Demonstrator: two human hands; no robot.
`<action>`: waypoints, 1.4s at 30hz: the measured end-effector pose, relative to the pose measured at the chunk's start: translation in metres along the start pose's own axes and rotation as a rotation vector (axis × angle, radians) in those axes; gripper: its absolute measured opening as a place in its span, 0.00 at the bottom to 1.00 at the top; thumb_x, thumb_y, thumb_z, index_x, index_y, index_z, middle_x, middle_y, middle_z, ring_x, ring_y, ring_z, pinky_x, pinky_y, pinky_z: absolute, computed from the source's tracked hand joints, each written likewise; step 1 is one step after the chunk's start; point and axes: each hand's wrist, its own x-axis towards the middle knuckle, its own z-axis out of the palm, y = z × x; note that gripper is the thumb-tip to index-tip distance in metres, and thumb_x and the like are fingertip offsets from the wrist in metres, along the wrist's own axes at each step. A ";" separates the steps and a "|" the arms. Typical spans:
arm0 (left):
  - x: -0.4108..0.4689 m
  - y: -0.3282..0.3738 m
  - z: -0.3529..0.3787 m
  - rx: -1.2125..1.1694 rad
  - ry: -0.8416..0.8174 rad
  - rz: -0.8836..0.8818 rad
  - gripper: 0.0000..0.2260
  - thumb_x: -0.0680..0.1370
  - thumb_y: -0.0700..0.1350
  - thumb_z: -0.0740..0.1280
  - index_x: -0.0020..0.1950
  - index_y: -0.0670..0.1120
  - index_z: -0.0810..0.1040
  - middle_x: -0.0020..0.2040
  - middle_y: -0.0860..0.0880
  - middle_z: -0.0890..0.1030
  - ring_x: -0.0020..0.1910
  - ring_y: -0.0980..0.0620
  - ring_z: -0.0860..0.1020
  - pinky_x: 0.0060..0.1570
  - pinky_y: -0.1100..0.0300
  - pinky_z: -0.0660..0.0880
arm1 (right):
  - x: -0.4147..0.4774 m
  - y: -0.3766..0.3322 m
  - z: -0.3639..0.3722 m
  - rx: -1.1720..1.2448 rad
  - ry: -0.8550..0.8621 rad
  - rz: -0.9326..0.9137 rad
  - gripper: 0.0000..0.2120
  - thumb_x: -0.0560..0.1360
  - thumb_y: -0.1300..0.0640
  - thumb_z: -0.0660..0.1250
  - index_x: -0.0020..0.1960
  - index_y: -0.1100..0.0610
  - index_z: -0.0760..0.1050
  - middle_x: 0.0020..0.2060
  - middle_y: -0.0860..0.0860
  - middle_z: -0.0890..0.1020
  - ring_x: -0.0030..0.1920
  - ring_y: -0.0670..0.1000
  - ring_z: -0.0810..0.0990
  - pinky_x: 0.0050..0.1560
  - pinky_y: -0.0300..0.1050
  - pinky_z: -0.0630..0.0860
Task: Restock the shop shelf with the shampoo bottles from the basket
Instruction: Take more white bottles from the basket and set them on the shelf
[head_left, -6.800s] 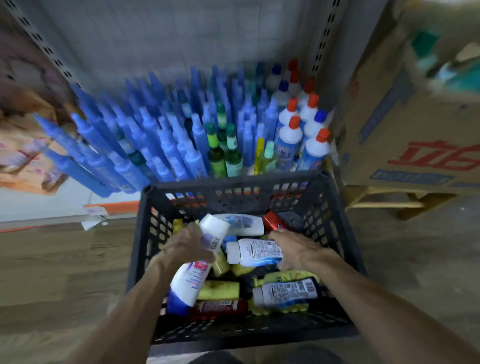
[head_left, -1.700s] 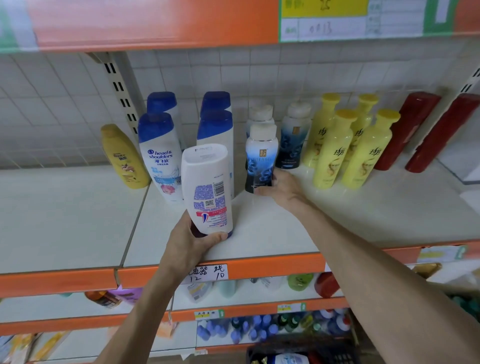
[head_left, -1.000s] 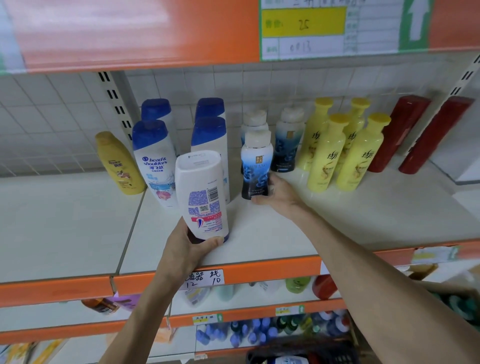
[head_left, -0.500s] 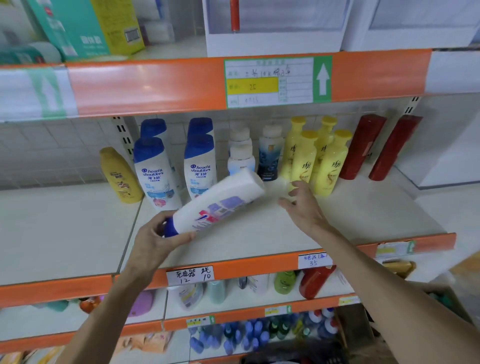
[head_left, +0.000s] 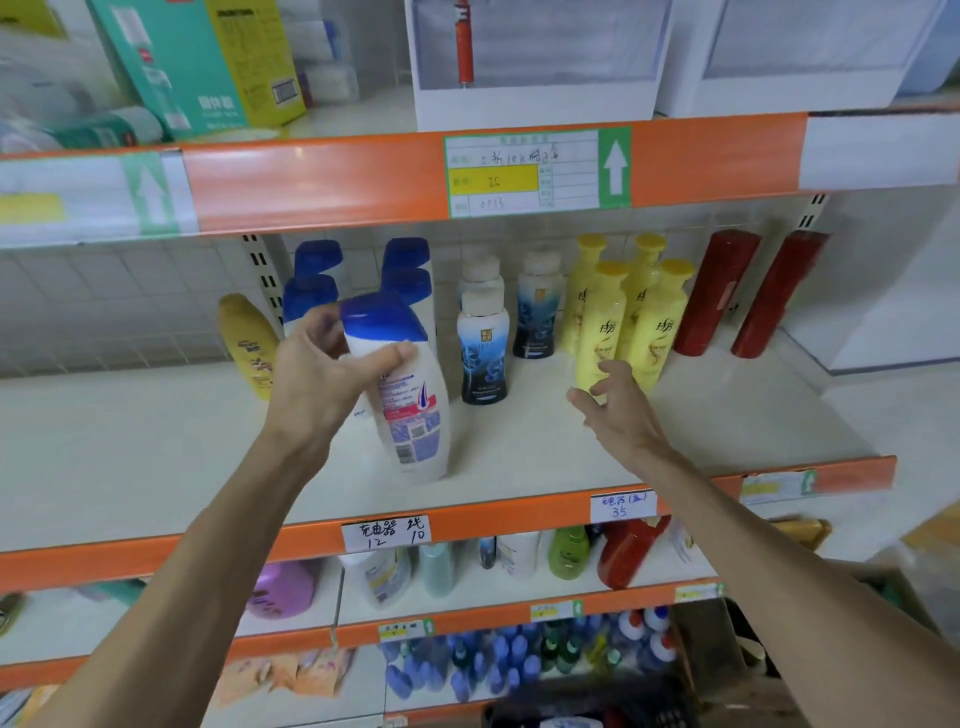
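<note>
My left hand (head_left: 327, 374) grips a white shampoo bottle with a blue cap (head_left: 410, 405) near its top. The bottle stands cap up, slightly tilted, with its base at the white shelf (head_left: 156, 447), back label facing me. Behind it stand more blue-capped white bottles (head_left: 410, 270). My right hand (head_left: 618, 410) hovers open over the shelf, fingers spread, in front of the yellow bottles (head_left: 654, 322) and right of a white-and-dark-blue bottle (head_left: 483, 348). The black basket (head_left: 582, 712) shows only as a rim at the bottom edge.
Two red bottles (head_left: 711, 291) stand at the shelf's right end, a single yellow bottle (head_left: 249, 343) at the left. An orange shelf edge (head_left: 311, 176) with a price label runs overhead. Lower shelves hold assorted bottles (head_left: 566, 551) and blue-capped tubes (head_left: 457, 665).
My left hand has turned the white bottle from lying on its side to cap up and set it down on the shelf. My right hand has let go of the dark blue bottle and drawn back, open.
</note>
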 end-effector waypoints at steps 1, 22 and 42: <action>0.002 0.001 0.002 0.010 0.007 0.003 0.23 0.68 0.40 0.76 0.61 0.43 0.75 0.52 0.50 0.84 0.49 0.53 0.83 0.42 0.61 0.77 | -0.001 0.000 0.001 -0.007 -0.004 0.004 0.30 0.77 0.44 0.67 0.73 0.56 0.61 0.60 0.53 0.74 0.54 0.59 0.81 0.57 0.61 0.78; 0.026 -0.013 0.003 0.241 -0.341 0.192 0.23 0.75 0.35 0.68 0.67 0.52 0.72 0.60 0.55 0.76 0.57 0.57 0.77 0.53 0.66 0.77 | 0.006 0.010 0.015 -0.004 -0.049 -0.003 0.26 0.80 0.45 0.62 0.73 0.53 0.61 0.58 0.50 0.76 0.54 0.56 0.80 0.59 0.58 0.75; 0.040 0.003 -0.009 0.541 -0.628 0.175 0.27 0.75 0.34 0.69 0.66 0.60 0.69 0.65 0.57 0.69 0.63 0.58 0.70 0.57 0.68 0.73 | -0.006 -0.031 0.039 -0.453 -0.052 -0.402 0.27 0.82 0.47 0.58 0.78 0.56 0.59 0.77 0.50 0.63 0.78 0.51 0.56 0.75 0.48 0.56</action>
